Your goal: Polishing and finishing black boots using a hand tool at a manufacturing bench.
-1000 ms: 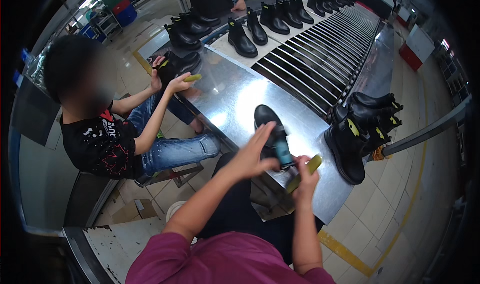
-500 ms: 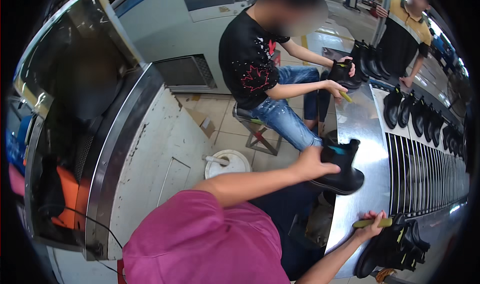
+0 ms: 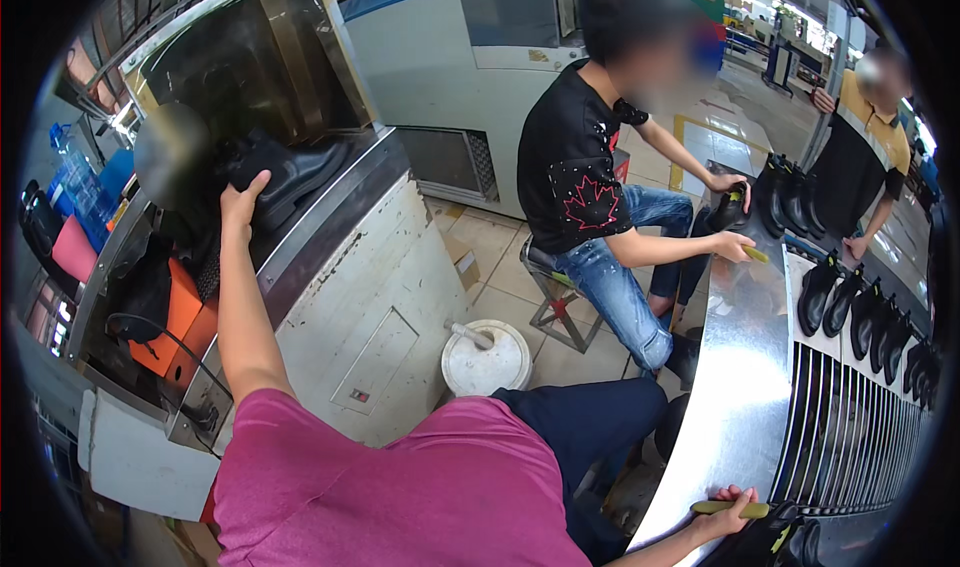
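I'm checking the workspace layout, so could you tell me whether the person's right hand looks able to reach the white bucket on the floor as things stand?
Probably not: the right hand rests on the metal table gripping a yellow-green tool, and the person's own lap and legs lie between it and the white bucket on the floor.

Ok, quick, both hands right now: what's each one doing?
Left hand: closed on the black boot up on the machine ledge.
Right hand: grip closed on a yellow-green tool, resting on the metal table.
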The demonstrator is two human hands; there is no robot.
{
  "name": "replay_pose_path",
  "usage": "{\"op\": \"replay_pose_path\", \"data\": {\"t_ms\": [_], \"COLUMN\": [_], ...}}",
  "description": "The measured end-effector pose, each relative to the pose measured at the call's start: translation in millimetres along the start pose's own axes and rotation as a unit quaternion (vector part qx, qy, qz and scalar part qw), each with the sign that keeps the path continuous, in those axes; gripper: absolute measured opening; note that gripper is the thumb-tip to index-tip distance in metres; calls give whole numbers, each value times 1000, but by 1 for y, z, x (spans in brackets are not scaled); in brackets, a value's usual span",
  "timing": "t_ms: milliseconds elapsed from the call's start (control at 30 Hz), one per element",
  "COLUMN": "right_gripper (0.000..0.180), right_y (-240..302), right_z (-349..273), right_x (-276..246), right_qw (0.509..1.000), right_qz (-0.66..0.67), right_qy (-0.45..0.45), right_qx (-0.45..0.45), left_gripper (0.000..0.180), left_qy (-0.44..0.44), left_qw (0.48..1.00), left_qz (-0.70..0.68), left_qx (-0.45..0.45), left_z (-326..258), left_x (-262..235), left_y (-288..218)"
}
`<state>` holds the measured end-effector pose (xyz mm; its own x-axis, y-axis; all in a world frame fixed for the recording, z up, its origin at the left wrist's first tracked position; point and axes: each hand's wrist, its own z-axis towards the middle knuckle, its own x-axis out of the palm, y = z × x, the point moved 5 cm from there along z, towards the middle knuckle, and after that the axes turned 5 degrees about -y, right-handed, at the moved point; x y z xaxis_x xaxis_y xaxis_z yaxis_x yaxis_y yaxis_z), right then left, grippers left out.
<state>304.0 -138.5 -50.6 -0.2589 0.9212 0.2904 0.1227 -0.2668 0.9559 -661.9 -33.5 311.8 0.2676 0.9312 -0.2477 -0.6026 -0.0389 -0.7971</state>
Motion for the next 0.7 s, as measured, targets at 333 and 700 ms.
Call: {"op": "replay_pose_path", "data": {"t_ms": [333,700], "right_gripper": [25,27], "right_y": [-11,5], "right_z": [-7,-4], "right_x": [13,0], "right_qw": [995,997], "right_qz": [77,67], "right_qy": [-48,-25], "right_qx": [38,39], "left_gripper": [74,81], "left_qy": [-118,-34], "left_qw": [957,931], "left_qz": [266,358], "left_qx": [4,58], "left_z": [74,97], "left_x": [-15,39], "left_y": [81,71]}}
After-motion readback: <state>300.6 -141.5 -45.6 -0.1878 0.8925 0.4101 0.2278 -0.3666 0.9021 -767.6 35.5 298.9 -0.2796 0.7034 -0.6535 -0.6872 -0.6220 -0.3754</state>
